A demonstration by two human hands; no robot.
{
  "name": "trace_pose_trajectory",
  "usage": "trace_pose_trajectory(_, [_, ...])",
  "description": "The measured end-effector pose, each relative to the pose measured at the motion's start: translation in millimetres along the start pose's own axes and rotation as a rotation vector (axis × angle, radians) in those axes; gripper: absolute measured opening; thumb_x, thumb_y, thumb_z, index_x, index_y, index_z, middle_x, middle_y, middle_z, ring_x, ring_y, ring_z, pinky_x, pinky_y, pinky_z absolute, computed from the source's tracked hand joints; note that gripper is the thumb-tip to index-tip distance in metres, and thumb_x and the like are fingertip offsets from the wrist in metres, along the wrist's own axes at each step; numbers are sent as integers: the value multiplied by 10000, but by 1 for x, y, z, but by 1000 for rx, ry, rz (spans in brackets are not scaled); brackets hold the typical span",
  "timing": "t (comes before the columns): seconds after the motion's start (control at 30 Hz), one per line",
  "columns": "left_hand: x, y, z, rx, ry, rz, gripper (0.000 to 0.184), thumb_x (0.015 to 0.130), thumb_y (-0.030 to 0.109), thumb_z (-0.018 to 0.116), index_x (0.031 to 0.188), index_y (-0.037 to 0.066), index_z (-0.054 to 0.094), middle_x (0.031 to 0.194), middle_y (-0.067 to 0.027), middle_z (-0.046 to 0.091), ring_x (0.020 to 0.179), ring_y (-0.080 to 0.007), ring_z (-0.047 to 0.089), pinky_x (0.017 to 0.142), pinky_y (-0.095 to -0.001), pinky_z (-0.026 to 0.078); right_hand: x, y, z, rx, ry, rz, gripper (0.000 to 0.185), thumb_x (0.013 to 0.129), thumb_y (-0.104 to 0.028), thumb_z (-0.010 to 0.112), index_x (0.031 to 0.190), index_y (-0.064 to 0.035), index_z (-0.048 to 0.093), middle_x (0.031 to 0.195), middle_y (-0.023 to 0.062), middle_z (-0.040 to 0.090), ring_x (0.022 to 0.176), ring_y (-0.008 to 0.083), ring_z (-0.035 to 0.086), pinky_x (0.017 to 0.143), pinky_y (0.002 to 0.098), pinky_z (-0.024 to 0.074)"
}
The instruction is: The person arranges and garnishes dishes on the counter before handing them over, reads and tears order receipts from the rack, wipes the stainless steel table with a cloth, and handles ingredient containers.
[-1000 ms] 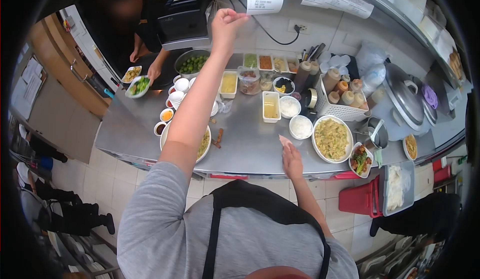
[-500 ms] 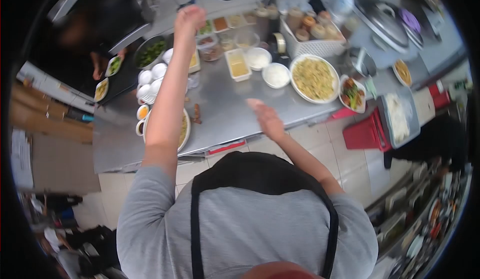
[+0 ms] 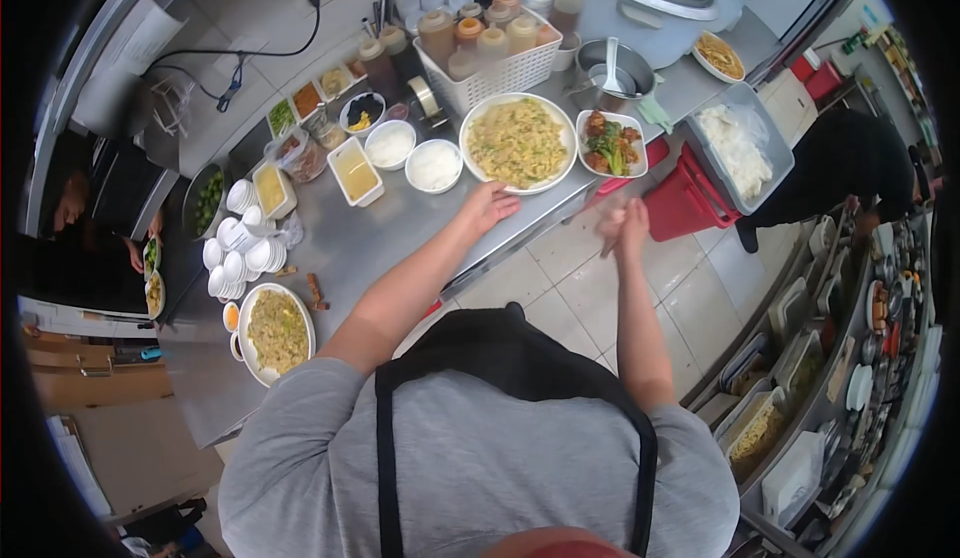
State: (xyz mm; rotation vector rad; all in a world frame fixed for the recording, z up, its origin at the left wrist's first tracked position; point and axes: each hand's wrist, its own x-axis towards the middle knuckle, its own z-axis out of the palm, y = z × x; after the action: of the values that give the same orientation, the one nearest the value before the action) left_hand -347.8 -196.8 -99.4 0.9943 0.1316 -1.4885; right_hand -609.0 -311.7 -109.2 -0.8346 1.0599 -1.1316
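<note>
My left hand (image 3: pixel 490 206) is at the near rim of a large white plate of fried rice (image 3: pixel 517 141). Its fingers are extended, palm partly turned up; whether they touch the plate I cannot tell. Out past the counter's front edge, over the floor, my right hand (image 3: pixel 624 226) is smeared by motion, so its fingers do not show clearly. Just behind it on the counter stands a white dish of browned pieces with green vegetable (image 3: pixel 612 145). Two white bowls, one of white rice (image 3: pixel 434 166) and another (image 3: pixel 391 144), sit left of the large plate.
A white basket of sauce bottles (image 3: pixel 490 73) stands behind the plate. To the right are a steel pot (image 3: pixel 640 70) and a grey tub of white food (image 3: pixel 735 163) above a red bin (image 3: pixel 682 203). Stacked small white dishes (image 3: pixel 232 258) and an oval plate of fried rice (image 3: pixel 280 330) are left.
My left hand has come down from the back of the counter to the large plate. My right hand has moved right, off the counter. The head view has turned rightward.
</note>
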Motion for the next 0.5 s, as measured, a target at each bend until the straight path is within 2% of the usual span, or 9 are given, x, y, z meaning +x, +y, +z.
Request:
trace_pose_trajectory(0.03, [4,1,8,5,-4,6,469,798,107,523,1192,-3,294,1144,-238,416,989,-361,518,793,-442,490,10,-28,4,112,-7,21,358,877,-233,479,1177,-38,459,795,78,568,560,145,550,468,266,462])
trace_pose_trajectory(0.07, [6,-1,16,48,82,113,456,783,73,493,1191,-5,305,1139,-231,432,986,-370,520,791,-458,491,27,-34,2,119,-14,14,358,877,-233,479,1177,-38,459,795,78,568,560,145,550,468,266,462])
trace_pose_trajectory(0.1, [6,-4,23,87,169,222,449,768,39,462,1190,-8,316,1134,-225,447,983,-380,523,789,-475,493,43,-41,2,113,-7,42,358,884,-240,478,1175,-34,452,746,57,545,532,129,512,429,261,421])
trace_pose_trajectory(0.13, [16,-9,21,80,167,243,449,768,39,462,1190,-8,316,1134,-225,447,983,-380,523,789,-475,493,62,-48,2,105,-11,68,358,890,-247,476,1173,-29,445,696,36,523,504,113,475,390,256,380])
trace_pose_trajectory(0.2, [40,-8,3,-26,112,154,457,732,7,435,1182,-2,352,1115,-205,486,940,-379,550,731,-505,513,93,-42,-10,-52,-178,72,349,871,-206,502,1175,-37,463,786,70,579,579,144,554,434,255,433])
trace_pose_trajectory(0.27, [5,1,25,-46,134,209,469,706,-8,425,1173,3,375,1100,-199,508,890,-378,575,689,-520,522,105,-39,-8,-47,-224,143,324,848,-175,513,1143,-43,498,856,90,602,624,161,583,474,267,471])
trace_pose_trajectory(0.33, [-17,10,29,-84,208,160,478,685,-12,434,1160,9,381,1080,-201,510,867,-375,583,662,-523,527,110,-41,-9,-78,-312,138,283,833,-145,512,1088,-25,523,829,80,606,629,161,592,477,273,477])
trace_pose_trajectory(0.4, [-45,16,33,-83,209,91,570,655,-38,436,1214,-5,331,1147,-210,461,986,-391,528,744,-571,486,113,-37,-11,-133,-345,122,235,829,-135,510,1029,-13,529,680,57,577,504,147,562,396,260,443])
trace_pose_trajectory(0.5, [-87,12,27,-32,135,61,543,641,-21,449,1176,-39,361,1067,-210,508,931,-372,562,734,-523,508,111,-27,3,-146,-349,184,240,832,-154,519,1025,-11,511,641,64,558,443,153,539,337,261,413])
